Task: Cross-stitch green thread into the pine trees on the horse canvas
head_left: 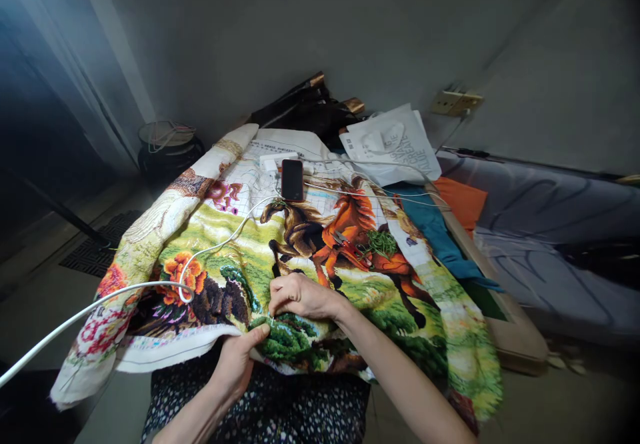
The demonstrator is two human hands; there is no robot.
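Your left hand [234,363] holds the multicoloured embroidered cloth [305,264] at its near edge; your right hand [299,297] pinches a thin pale sliver [272,321], perhaps a needle, whose slip could prick you

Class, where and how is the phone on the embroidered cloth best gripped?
Probably pinch the phone by both long edges at its near end, coming from the near side: its oblong body points that way, and a white block sits close to its far end.
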